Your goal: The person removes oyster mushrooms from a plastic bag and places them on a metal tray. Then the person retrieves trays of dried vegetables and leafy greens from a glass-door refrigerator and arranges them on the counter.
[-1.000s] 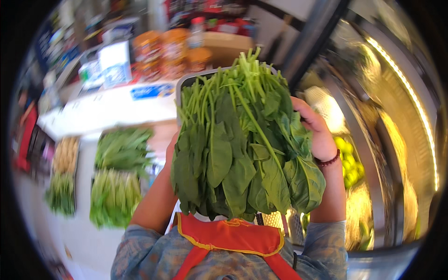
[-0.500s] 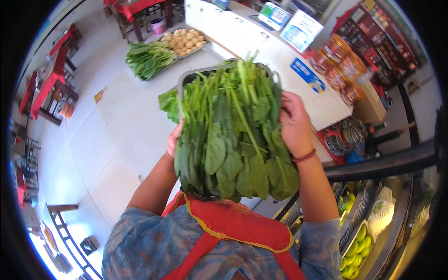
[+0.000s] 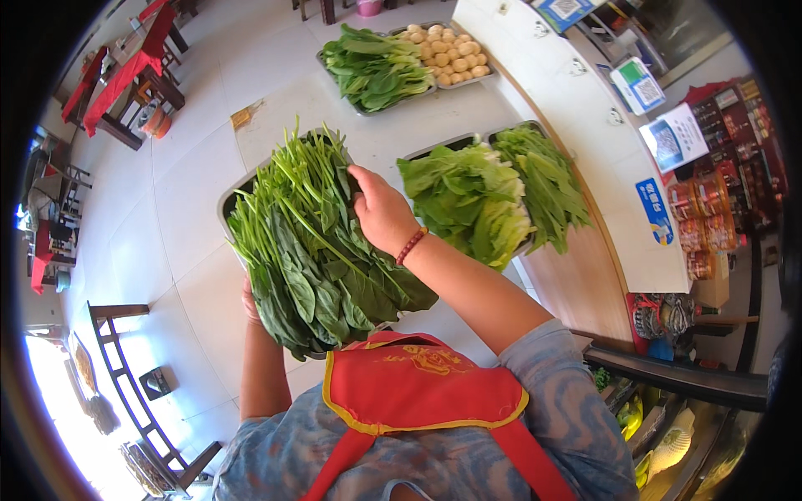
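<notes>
Nearest the camera is the person's red apron bib (image 3: pixel 422 386) with yellow trim, worn over a blue patterned top.

Just above the bib, a metal tray (image 3: pixel 227 200) piled with long-stemmed spinach (image 3: pixel 313 250) is carried at chest height, clear of the floor. The left hand (image 3: pixel 250 302) is under the tray's near left edge; only part of it shows, and its grip cannot be judged in full. The right hand (image 3: pixel 383 209) lies palm down on top of the leaves, fingers curled over the stems, pressing the pile against the tray. A red bead bracelet (image 3: pixel 410 245) sits on the right wrist.

Beyond the right forearm, two more metal trays stand side by side on the white tiled floor (image 3: pixel 192 175): one with broad pale-green leaves (image 3: pixel 468 200), one with darker narrow greens (image 3: pixel 547 179), touching each other along one side.

Further away on the floor, a third tray pair holds leafy greens (image 3: pixel 376 71) and small pale round potatoes (image 3: pixel 451 54).

To the right runs a white worktop (image 3: pixel 576 108) with wood-panelled front. At far left stand tables with red cloths (image 3: pixel 125 71).
</notes>
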### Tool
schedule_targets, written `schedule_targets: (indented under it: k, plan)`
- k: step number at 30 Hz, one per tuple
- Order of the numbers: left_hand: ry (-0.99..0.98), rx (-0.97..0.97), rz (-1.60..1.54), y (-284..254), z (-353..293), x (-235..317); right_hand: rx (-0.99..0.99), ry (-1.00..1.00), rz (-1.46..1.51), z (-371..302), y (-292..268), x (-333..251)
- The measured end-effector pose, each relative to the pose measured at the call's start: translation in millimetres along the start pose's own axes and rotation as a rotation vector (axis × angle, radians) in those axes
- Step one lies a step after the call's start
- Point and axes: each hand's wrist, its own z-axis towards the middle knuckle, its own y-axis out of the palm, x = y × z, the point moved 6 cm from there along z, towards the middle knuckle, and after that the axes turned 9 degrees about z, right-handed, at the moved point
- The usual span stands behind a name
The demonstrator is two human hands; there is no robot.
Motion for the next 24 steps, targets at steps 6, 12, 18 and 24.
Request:
schedule_targets:
  k: [6,12,18,24]
  plan:
    - [-0.094,0.099,-0.065,-109.2,7.3,-31.3,-0.174,0.362,0.389,12.4,57.2,95.7]
    - [-0.219,0.168,-0.104,-105.7,46.0,-61.9,-0.247,0.379,0.312,10.7,73.1,121.9]
    - [-0.359,0.496,0.139,-109.6,56.8,-48.4,-0.121,0.288,0.143,13.1,66.6,156.1]
    - [-0.118,0.675,0.947,-93.7,52.7,-36.5,-0.150,0.287,-0.278,13.7,71.9,153.6]
